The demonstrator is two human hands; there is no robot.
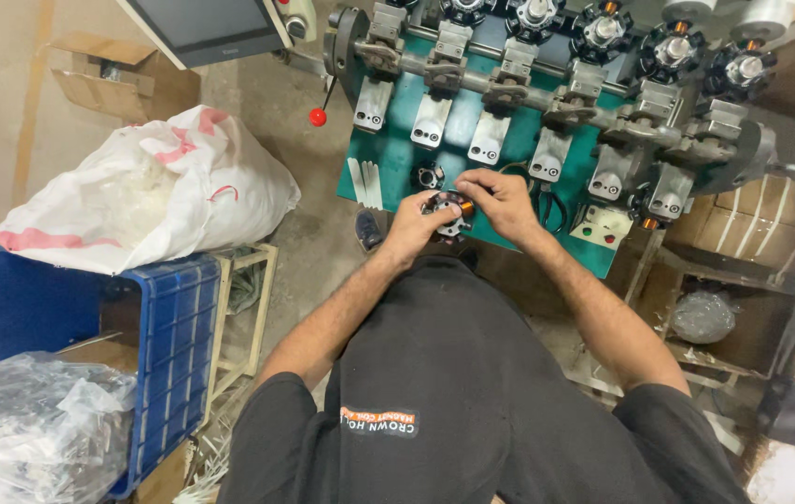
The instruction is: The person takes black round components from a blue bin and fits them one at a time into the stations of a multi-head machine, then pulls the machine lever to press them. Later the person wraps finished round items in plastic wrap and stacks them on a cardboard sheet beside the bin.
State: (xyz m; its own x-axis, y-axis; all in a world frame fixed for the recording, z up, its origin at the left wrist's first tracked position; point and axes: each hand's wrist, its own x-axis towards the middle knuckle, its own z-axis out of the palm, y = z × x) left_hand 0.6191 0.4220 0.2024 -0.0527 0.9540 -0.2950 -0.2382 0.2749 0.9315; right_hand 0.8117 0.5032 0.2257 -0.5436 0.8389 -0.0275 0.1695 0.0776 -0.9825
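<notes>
My left hand (pixel 413 224) and my right hand (pixel 500 201) both grip a small round motor stator (pixel 451 213), black with copper-coloured winding, just above the front edge of the green machine table (pixel 397 163). The left hand holds it from the left and below; the right hand's fingers close over its top and right side. A second small dark stator part (pixel 429 175) lies on the green table just behind my hands.
A coil winding machine carries a row of grey metal clamps (pixel 432 119) and several wound stators (pixel 674 51) along its back. White strips (pixel 365 182) lie on the table's left. A white sack (pixel 150 191), blue crate (pixel 168 327) and plastic bags (pixel 33 425) stand at left; cardboard boxes (pixel 752 219) at right.
</notes>
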